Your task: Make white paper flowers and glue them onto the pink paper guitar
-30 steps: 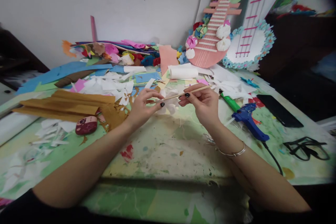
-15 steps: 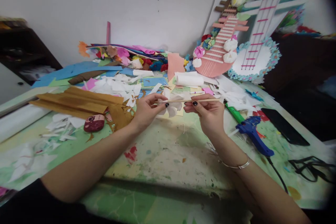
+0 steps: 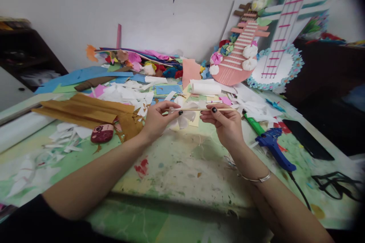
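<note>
A thin wooden stick lies level between both my hands, above the paint-stained table. My left hand pinches its left end, where a white paper flower sits on the stick. Fingers of my right hand are closed round the stick further right. Both hands hover just above the table, in front of a litter of white paper scraps.
A blue glue gun with its cord lies right of my right hand, a green marker beside it. Brown folded paper and a small red case lie left. Paper guitar crafts lean on the wall. Black scissors and a phone lie far right.
The stick has swung from tilted up on the right to level. My hands stay on it, fingers working at the flower end. The camera has shifted slightly left and up.
</note>
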A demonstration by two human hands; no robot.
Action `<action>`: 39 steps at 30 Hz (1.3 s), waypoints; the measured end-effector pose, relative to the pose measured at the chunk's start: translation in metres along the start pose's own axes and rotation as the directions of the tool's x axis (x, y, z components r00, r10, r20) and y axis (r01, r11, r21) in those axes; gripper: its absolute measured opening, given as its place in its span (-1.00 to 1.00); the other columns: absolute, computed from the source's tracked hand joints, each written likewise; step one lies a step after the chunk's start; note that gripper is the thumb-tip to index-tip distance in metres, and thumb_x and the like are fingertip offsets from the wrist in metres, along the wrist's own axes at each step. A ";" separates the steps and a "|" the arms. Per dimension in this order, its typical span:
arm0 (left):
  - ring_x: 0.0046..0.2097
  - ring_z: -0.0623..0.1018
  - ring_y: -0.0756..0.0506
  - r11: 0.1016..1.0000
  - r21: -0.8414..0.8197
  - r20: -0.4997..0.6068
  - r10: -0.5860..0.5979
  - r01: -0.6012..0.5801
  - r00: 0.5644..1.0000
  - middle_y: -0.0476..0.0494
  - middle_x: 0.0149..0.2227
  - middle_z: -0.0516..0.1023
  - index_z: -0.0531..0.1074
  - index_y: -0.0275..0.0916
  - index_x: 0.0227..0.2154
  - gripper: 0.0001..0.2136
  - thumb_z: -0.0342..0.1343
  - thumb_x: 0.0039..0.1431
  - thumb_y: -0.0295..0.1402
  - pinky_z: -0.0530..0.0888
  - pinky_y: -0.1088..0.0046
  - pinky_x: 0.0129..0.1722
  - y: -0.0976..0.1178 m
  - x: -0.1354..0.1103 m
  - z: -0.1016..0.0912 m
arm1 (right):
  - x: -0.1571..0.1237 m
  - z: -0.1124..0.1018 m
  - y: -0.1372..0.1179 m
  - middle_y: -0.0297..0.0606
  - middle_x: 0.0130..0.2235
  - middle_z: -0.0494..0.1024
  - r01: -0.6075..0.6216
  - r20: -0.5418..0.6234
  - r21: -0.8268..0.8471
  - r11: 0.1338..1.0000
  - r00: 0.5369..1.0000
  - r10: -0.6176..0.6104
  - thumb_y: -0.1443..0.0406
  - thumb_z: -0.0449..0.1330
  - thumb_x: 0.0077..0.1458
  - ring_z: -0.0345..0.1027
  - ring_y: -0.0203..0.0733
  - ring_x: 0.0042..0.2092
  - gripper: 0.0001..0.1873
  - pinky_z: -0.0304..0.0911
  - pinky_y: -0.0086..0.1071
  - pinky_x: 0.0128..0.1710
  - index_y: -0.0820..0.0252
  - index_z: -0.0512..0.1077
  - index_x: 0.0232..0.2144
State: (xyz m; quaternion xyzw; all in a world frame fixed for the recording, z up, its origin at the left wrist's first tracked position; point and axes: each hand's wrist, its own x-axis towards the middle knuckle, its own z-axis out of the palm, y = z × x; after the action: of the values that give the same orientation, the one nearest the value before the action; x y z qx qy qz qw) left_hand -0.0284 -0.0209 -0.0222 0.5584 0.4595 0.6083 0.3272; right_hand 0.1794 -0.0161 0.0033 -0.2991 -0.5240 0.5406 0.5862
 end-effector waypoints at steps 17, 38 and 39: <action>-0.39 0.47 0.01 1.000 0.011 -0.022 -0.004 0.005 1.000 -0.07 -0.38 0.59 0.56 -0.22 -0.42 -0.83 0.33 -0.11 -0.30 0.39 0.53 -0.43 -0.001 0.004 -0.004 | 0.017 -0.022 -0.011 -0.29 -0.57 0.53 0.100 -0.206 0.007 0.995 0.974 -0.097 0.16 0.27 0.00 0.37 -0.37 -0.56 -0.76 0.28 -0.48 -0.55 0.24 0.52 -0.50; -0.22 0.50 -0.06 0.997 -0.074 0.324 0.030 -0.006 0.945 -0.12 -0.31 0.51 0.57 -0.23 -0.47 -0.86 0.35 -0.14 -0.34 0.44 0.48 -0.30 0.006 -0.012 0.006 | 0.020 -0.029 -0.009 -0.35 -0.46 0.57 -0.110 0.244 -0.185 0.977 0.957 0.154 0.37 0.31 -0.18 0.39 -0.35 -0.45 -0.82 0.28 -0.40 -0.40 0.20 0.40 -0.44; -0.21 0.50 -0.06 0.997 -0.075 0.343 0.029 -0.003 0.939 -0.13 -0.30 0.51 0.57 -0.23 -0.46 -0.86 0.35 -0.14 -0.34 0.44 0.48 -0.30 0.006 -0.012 0.006 | 0.019 -0.028 -0.009 -0.37 -0.46 0.57 -0.091 0.265 -0.202 0.975 0.953 0.144 0.39 0.28 -0.17 0.37 -0.36 -0.46 -0.79 0.26 -0.40 -0.40 0.17 0.36 -0.39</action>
State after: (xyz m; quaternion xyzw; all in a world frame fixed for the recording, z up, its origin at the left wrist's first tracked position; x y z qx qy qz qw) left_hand -0.0196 -0.0326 -0.0217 0.6475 0.3680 0.5204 0.4177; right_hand 0.2060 0.0062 0.0098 -0.3047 -0.6310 0.5595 0.4427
